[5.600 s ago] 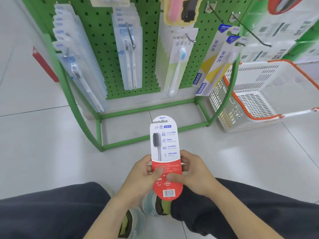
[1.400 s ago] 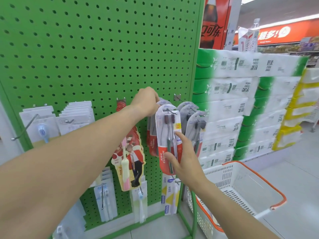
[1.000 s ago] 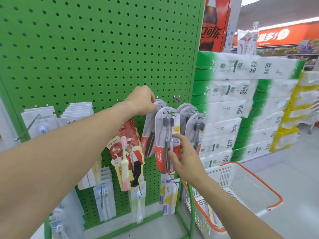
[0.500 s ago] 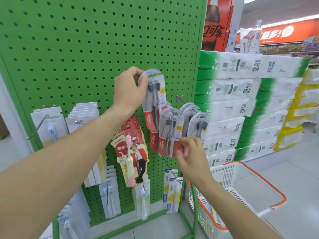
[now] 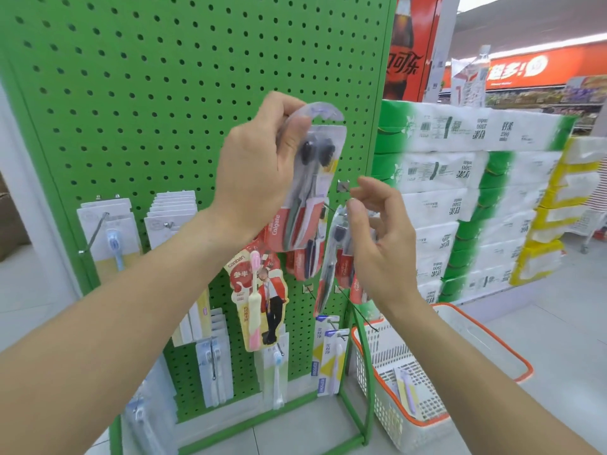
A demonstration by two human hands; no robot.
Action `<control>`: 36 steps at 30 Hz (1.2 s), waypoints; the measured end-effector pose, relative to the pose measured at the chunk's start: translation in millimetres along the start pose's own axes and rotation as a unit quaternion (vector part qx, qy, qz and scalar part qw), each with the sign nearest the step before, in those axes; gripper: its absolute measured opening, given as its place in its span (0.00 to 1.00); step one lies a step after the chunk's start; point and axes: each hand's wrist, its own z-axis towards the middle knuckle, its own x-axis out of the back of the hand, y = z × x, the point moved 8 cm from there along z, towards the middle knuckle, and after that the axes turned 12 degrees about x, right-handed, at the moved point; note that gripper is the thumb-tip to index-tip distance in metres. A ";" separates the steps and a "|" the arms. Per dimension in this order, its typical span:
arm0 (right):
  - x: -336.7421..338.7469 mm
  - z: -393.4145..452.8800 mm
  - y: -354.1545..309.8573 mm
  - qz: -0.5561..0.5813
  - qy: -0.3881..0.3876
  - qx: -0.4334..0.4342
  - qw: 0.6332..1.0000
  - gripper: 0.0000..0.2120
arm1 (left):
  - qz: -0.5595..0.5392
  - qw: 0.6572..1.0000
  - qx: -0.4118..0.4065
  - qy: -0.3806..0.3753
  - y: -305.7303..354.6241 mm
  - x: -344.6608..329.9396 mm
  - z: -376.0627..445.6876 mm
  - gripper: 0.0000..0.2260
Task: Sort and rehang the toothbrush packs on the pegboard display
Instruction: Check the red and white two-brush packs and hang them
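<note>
The left hand (image 5: 259, 169) is clamped on a Colgate toothbrush pack (image 5: 307, 188) at frame centre, held off the green pegboard (image 5: 164, 93); its palm hides the pack's left edge. The right hand (image 5: 377, 244) sits just right and lower, fingers curled loosely apart around the top of a hanging pack (image 5: 331, 257); whether it pinches the pack or the peg (image 5: 345, 187) is hard to tell. The board's upper half is bare holes. At lower right a white basket (image 5: 492, 339) with an orange rim stands beside the stand, cut off partly by the forearm.
</note>
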 end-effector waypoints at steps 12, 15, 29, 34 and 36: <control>-32.2 -100.6 -1.5 0.000 -0.079 -0.148 0.986 0.14 | -0.018 0.959 0.186 -0.214 -42.9 -11.0 -121.6 0.11; -47.3 -197.7 19.2 -0.019 -0.118 -0.250 0.961 0.16 | 0.050 0.921 0.255 -0.290 -84.0 -14.6 -198.7 0.10; -74.0 -480.2 40.1 0.036 -0.310 -0.595 0.740 0.08 | -0.068 0.717 0.634 -0.282 -165.7 41.9 -540.1 0.15; -81.9 -497.5 37.7 0.067 -0.396 -0.545 0.736 0.17 | -0.050 0.683 0.671 -0.284 -181.7 46.7 -575.0 0.21; -85.4 -500.9 42.9 0.079 -0.394 -0.559 0.725 0.17 | -0.054 0.679 0.677 -0.278 -191.3 44.8 -575.8 0.17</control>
